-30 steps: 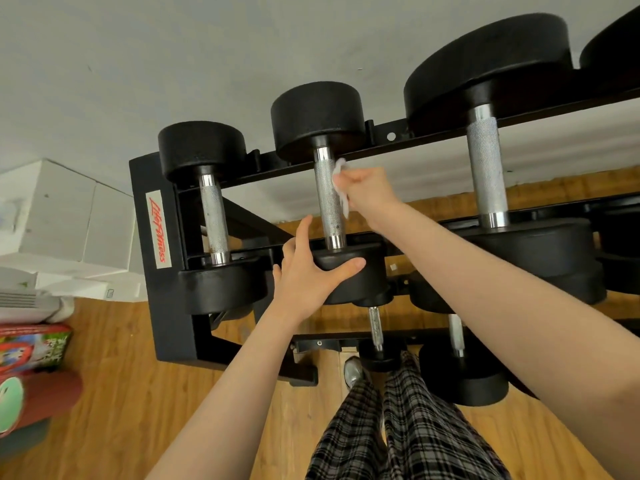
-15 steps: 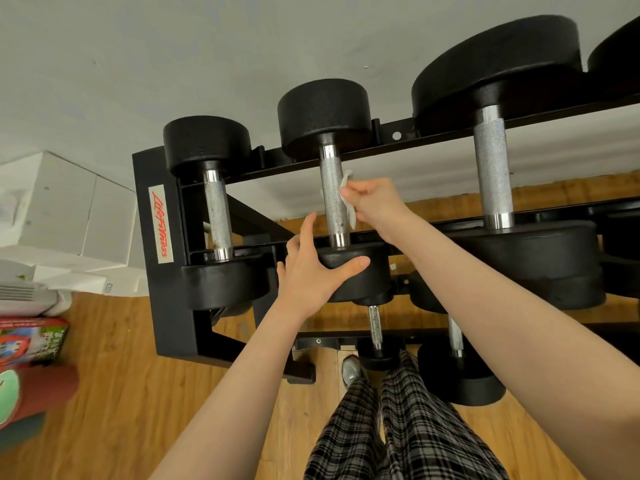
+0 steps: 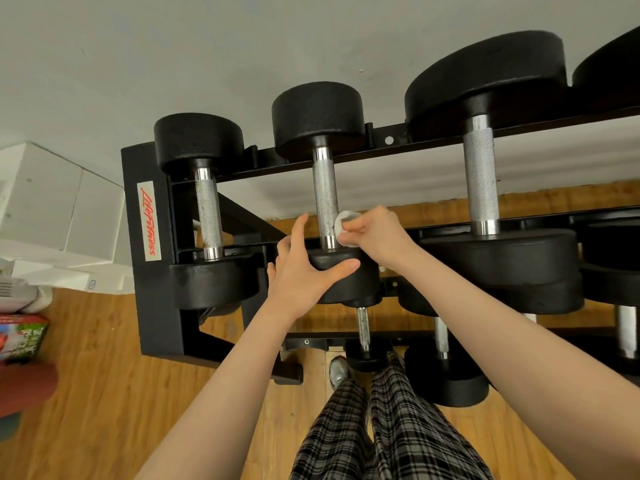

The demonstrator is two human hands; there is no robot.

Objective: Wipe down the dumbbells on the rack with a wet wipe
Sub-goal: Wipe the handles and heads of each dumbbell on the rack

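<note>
— Which step am I on?

— Wiping the knurled handle (image 3: 325, 199) of the middle dumbbell (image 3: 320, 123) on the rack (image 3: 145, 289). My right hand (image 3: 377, 235) pinches the wet wipe (image 3: 344, 230) against the handle's near end; my left hand (image 3: 304, 271) braces the near head, fingers spread, clamped on nothing.

— Next?

— Probably the heads (they look untouched), then the larger dumbbell (image 3: 483, 77) to the right.

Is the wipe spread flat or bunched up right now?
Bunched. The right hand pinches the wipe into a small rounded wad against the middle dumbbell's handle.
</note>
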